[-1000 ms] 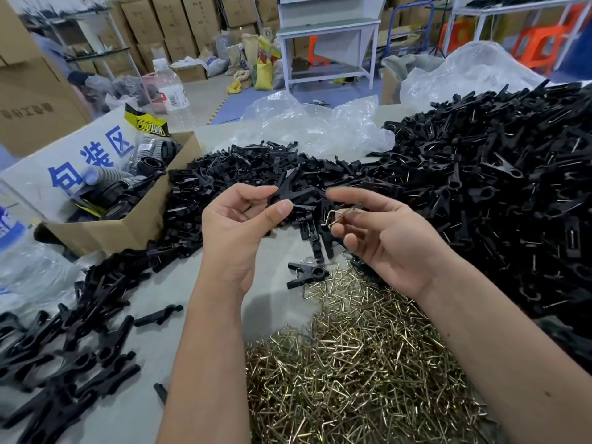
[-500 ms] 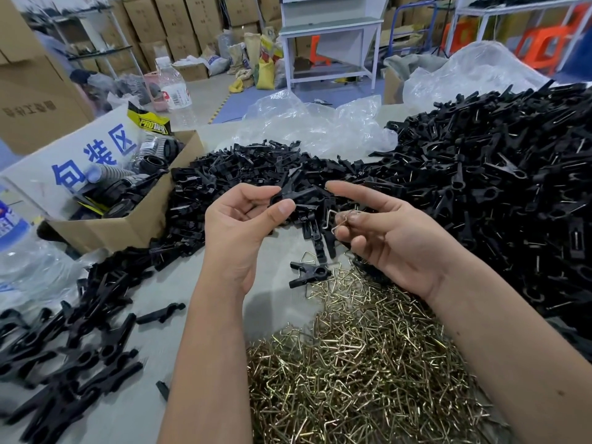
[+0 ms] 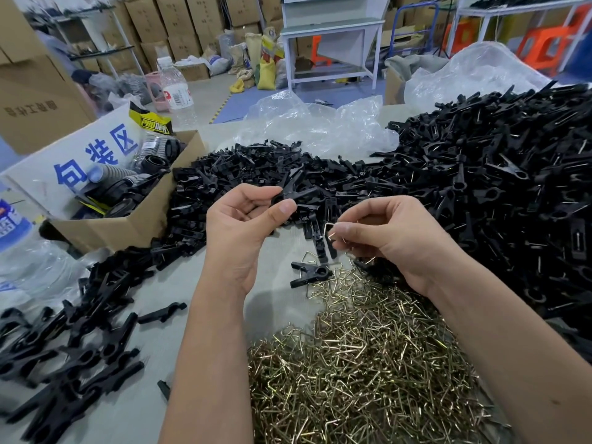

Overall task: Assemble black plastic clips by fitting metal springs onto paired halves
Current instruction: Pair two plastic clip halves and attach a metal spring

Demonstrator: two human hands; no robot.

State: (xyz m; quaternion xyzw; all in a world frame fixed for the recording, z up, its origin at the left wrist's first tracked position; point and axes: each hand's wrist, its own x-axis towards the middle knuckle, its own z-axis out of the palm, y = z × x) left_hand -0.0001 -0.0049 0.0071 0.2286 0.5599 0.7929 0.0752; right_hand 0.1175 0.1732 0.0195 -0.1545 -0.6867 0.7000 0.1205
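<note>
- The left hand [image 3: 243, 219] curls its fingers and thumb around a pair of black clip halves [image 3: 293, 192], whose prongs stick up and away past the thumb tip.
- The right hand [image 3: 387, 238], just beside the left, pinches a bent metal spring [image 3: 330, 230] between thumb and fingertips; the spring's open end points toward the clip halves, a small gap apart.
- Below both hands lies a heap of brass-coloured springs [image 3: 362, 373] on the grey table [image 3: 153, 408], with one assembled clip [image 3: 310, 274] at its far edge.
- Beyond the hands spreads a pile of loose halves [image 3: 237, 171]; right of the right hand rises a large mound of clips [image 3: 512, 193].
- Left of the left hand stands an open cardboard box [image 3: 141, 216] holding black ribbed tubes and packets.
- Nearer, at the left, lie more clips [image 3: 64, 363].
</note>
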